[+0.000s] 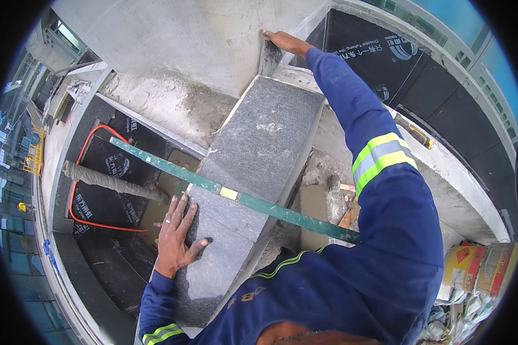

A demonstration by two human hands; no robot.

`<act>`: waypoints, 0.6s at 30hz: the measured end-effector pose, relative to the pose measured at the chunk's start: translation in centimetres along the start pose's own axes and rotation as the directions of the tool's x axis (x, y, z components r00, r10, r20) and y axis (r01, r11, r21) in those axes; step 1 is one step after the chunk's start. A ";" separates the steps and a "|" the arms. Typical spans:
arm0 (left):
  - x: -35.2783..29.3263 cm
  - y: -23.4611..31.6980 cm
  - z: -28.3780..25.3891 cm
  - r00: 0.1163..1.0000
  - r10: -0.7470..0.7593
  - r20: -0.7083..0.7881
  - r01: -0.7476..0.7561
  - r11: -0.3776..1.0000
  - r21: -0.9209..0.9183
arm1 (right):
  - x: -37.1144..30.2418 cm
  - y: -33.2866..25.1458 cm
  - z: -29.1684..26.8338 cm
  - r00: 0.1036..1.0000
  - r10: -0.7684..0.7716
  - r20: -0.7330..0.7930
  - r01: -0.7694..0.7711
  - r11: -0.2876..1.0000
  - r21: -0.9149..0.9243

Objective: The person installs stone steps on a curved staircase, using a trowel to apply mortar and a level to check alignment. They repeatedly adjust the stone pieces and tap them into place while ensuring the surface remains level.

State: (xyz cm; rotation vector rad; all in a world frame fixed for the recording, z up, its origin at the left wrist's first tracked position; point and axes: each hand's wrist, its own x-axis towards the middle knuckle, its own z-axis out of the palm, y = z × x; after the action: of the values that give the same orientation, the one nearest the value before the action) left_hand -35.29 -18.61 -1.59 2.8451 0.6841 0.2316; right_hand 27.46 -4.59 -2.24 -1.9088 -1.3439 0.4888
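Note:
Dark grey stone slabs (265, 123) form a narrow raised top running away from me. My left hand (178, 233) lies flat on the nearer slab, fingers spread, a ring on one of them. Just beyond its fingertips, a long green spirit level (293, 217) with a yellow middle part lies across the slabs, overhanging both sides. My right arm stretches far forward. My right hand (285, 41) is closed at the corner of the pale concrete wall (172, 40), above a narrow grey upright piece (270, 59). What its fingers grip cannot be made out.
Black membrane-lined troughs (437, 103) flank the slabs. A cloth-wrapped pipe (112, 181) and an orange hose (75, 195) are at left. A yellow-handled tool (417, 133) rests on the right ledge. A red-and-yellow bucket (477, 267) stands near right; rubble (331, 187) lies beside the slabs.

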 end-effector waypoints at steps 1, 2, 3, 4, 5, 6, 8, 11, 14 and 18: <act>0.3 -0.2 0.0 1.000 0.024 -0.001 -0.024 1.000 0.005 | -0.1 0.3 -0.8 0.999 -0.039 -0.017 0.039 0.999 -0.002; 0.3 -0.2 -0.1 0.999 0.033 0.003 -0.033 0.999 0.009 | -0.2 0.3 -1.3 0.999 -0.025 -0.040 0.024 0.999 -0.031; 0.1 -0.1 -0.1 0.999 0.041 0.008 -0.041 0.999 0.011 | -0.6 -0.1 -2.2 0.998 -0.010 -0.062 0.006 0.998 -0.062; 0.1 -0.2 0.0 0.998 0.053 0.016 -0.054 0.998 0.022 | -1.1 -0.4 -3.1 0.996 0.005 -0.085 -0.013 0.996 -0.091; 0.1 -0.3 0.0 0.997 0.070 0.020 -0.071 0.997 0.032 | -1.8 -0.4 -4.4 0.994 -0.063 -0.093 0.053 0.993 -0.107; 0.2 -0.2 0.0 0.996 0.084 0.022 -0.085 0.995 0.044 | -2.5 -0.9 -5.5 0.996 -0.060 -0.060 0.047 0.979 -0.200; 0.3 0.3 -0.2 0.994 0.081 0.078 -0.089 0.991 0.100 | -4.3 -1.3 -7.5 0.999 -0.044 0.002 0.042 0.924 -0.380; -0.3 0.3 0.0 0.992 0.072 0.106 -0.083 0.991 0.106 | -8.9 -3.0 -8.1 0.985 -0.129 0.110 0.168 0.828 -0.535; -0.8 1.1 -0.1 0.986 0.081 0.143 -0.097 0.990 0.105 | -13.4 -3.0 -8.4 0.955 -0.060 0.291 0.211 0.828 -0.520; -2.3 2.0 0.0 0.975 0.119 0.188 -0.150 0.976 0.158 | -15.7 -1.7 -6.7 0.902 -0.016 0.431 0.290 0.762 -0.579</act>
State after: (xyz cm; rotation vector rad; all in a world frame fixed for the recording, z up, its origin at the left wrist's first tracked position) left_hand -36.44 -21.43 -1.33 3.0314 0.4972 -0.0655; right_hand 24.90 -21.09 1.77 -2.2713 -2.1422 0.3798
